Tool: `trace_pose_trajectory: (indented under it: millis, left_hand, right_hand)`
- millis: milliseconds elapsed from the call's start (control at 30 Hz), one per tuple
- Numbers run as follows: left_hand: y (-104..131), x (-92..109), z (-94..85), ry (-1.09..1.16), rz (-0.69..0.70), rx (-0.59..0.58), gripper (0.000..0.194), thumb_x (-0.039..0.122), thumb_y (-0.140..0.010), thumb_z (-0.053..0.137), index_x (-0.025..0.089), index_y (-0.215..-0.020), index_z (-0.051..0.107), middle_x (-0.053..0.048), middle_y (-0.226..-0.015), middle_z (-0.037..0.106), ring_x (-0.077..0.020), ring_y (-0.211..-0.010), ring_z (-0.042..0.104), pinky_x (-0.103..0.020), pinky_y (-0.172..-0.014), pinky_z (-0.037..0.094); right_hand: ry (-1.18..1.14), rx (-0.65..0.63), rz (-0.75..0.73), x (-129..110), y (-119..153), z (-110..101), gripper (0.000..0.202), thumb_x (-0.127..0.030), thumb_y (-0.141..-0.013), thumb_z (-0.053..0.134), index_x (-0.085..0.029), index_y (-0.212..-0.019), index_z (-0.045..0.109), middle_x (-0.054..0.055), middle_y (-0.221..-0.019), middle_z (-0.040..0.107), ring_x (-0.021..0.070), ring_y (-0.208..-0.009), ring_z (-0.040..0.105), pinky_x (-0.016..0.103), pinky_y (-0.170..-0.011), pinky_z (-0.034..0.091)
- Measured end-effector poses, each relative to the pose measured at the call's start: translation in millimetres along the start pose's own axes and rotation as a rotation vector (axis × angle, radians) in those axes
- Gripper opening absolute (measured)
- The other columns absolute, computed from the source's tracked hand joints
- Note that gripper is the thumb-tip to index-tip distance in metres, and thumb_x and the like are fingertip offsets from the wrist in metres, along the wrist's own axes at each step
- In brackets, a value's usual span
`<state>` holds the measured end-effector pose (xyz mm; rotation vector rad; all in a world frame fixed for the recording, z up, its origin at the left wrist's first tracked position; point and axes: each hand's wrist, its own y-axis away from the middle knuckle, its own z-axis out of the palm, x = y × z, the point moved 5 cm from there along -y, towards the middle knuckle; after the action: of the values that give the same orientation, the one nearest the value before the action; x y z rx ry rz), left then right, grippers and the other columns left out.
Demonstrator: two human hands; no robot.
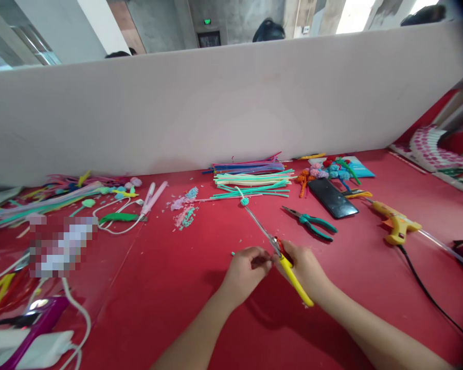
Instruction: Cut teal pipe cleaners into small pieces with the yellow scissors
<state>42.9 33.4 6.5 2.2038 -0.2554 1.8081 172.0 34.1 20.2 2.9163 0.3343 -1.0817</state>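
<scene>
My right hand (303, 264) is closed around pliers with yellow handles (296, 281) and a bit of red near the jaws, low in the middle of the view. From the jaws a thin stem runs up and left to a small teal ball (244, 201) with a pale curved tip above it. My left hand (250, 267) is beside the pliers, its fingers curled and pinched near the jaws; what they hold, if anything, is too small to make out. A small green scrap (233, 253) lies on the red table (170, 308).
Bundles of pipe cleaners (252, 180) lie at the back. Teal-handled pliers (312, 224), a black phone (334, 198) and a yellow glue gun (397, 221) are at right. Cables, a pink styler (154, 198) and tools crowd the left. A white partition (216, 113) stands behind.
</scene>
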Motion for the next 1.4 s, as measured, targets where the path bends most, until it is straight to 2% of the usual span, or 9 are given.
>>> trace_pose_trajectory:
  millis: [200, 333, 467, 600, 867, 1100, 1400]
  left_hand:
    - [0.0, 0.3, 4.0, -0.104, 0.056, -0.003, 0.013, 0.017, -0.068, 0.048, 0.016, -0.070, 0.060, -0.002, -0.068, 0.059, -0.0124, -0.062, 0.051, -0.023, -0.060, 0.039]
    - [-0.5, -0.9, -0.4, 0.004, -0.004, 0.013, 0.010, 0.021, -0.068, 0.050, 0.016, -0.069, 0.059, 0.000, -0.058, 0.056, -0.0110, -0.053, 0.050, -0.022, -0.053, 0.039]
    - [-3.4, 3.6, -16.0, 0.288, -0.060, 0.125, 0.014, 0.028, -0.067, 0.055, 0.015, -0.066, 0.056, 0.001, -0.051, 0.054, -0.0092, -0.046, 0.049, -0.022, -0.050, 0.040]
    - [-4.6, 6.2, -34.5, 0.516, -0.043, 0.306, 0.016, 0.027, -0.063, 0.061, 0.013, -0.070, 0.056, -0.001, -0.059, 0.058, -0.0096, -0.049, 0.052, -0.022, -0.049, 0.041]
    - [-0.7, 4.1, -49.4, 0.569, 0.034, 0.477, 0.011, 0.021, -0.064, 0.059, 0.013, -0.070, 0.057, 0.000, -0.056, 0.057, -0.0095, -0.050, 0.052, -0.021, -0.048, 0.042]
    - [-0.1, 6.8, -50.7, 0.540, 0.044, 0.480, 0.011, 0.022, -0.066, 0.058, 0.012, -0.069, 0.056, 0.000, -0.055, 0.055, -0.0091, -0.049, 0.051, -0.020, -0.047, 0.042]
    - [0.9, 9.4, -49.8, 0.549, 0.033, 0.457, 0.013, 0.024, -0.066, 0.058, 0.012, -0.069, 0.056, 0.000, -0.057, 0.055, -0.0091, -0.050, 0.051, -0.021, -0.048, 0.043]
  right_hand:
    - [0.073, 0.014, -0.018, -3.3, -0.3, 3.1, 0.012, -0.025, -0.068, 0.043, -0.019, -0.059, 0.037, -0.005, -0.047, 0.040, 0.0071, -0.042, 0.031, 0.019, -0.042, 0.019]
    - [0.080, 0.007, -0.019, -2.7, -1.1, -0.5, 0.016, -0.032, -0.069, 0.045, -0.020, -0.060, 0.038, -0.005, -0.046, 0.041, 0.0070, -0.041, 0.033, 0.018, -0.041, 0.020]
    - [0.205, 0.061, -0.043, -1.0, -1.7, -11.5, 0.021, -0.041, -0.067, 0.048, -0.020, -0.067, 0.043, -0.004, -0.048, 0.046, 0.0083, -0.042, 0.041, 0.019, -0.042, 0.021]
    - [0.342, 0.052, -0.091, 1.2, -1.7, -12.9, 0.026, -0.046, -0.071, 0.042, -0.020, -0.074, 0.045, -0.001, -0.054, 0.053, 0.0119, -0.048, 0.050, 0.020, -0.045, 0.022]
    - [0.524, 0.009, -0.154, 6.7, -1.0, 0.2, 0.036, -0.052, -0.075, 0.033, -0.019, -0.078, 0.046, 0.003, -0.058, 0.057, 0.0151, -0.048, 0.053, 0.024, -0.044, 0.018]
    - [0.573, 0.002, -0.205, 9.3, -0.2, 5.7, 0.037, -0.052, -0.077, 0.029, -0.018, -0.074, 0.044, 0.002, -0.053, 0.055, 0.0136, -0.043, 0.050, 0.025, -0.043, 0.014]
    - [0.599, -0.032, -0.196, 10.1, -0.3, 5.4, 0.035, -0.051, -0.077, 0.031, -0.019, -0.071, 0.043, 0.001, -0.050, 0.053, 0.0131, -0.042, 0.049, 0.025, -0.043, 0.011]
